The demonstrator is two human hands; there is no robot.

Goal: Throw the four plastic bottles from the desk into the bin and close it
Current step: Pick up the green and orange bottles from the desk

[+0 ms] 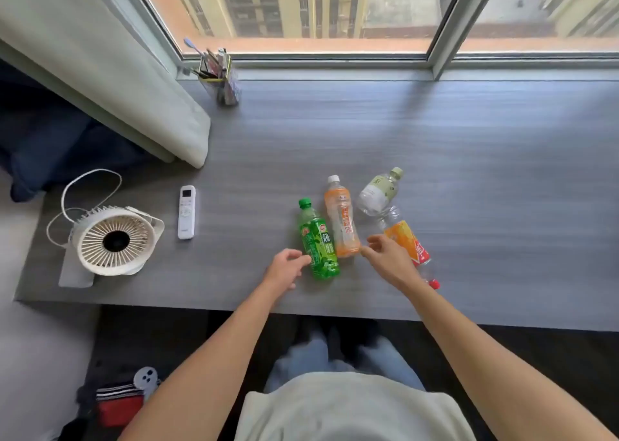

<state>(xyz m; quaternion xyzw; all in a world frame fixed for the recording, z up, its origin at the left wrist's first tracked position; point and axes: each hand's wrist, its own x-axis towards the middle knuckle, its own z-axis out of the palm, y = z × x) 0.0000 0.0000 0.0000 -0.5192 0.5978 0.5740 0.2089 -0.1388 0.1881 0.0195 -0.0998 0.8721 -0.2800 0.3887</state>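
- Four bottles are seen lying on their sides on the desk (469,159), clustered together; all places here are given relative to the green bottle (318,239).
- The orange bottle (341,219) lies just right of it, almost parallel, caps pointed toward the window.
- The clear bottle (378,189) is set further right and beyond; the red-capped bottle (407,239) lies right again, its cap turned toward the person.
- The left hand (284,269) is brought to the green bottle's lower left, fingers loosely curled and touching its label — nothing is clamped yet.
- The right hand (388,256) is held spread over the red-capped bottle, fingertips near the orange bottle's base — likely so that two bottles can be taken at once.
- No bin is visible; it cannot be told where it stands.
- A remote (186,211) and a fan (114,239) lie well left, untouched.
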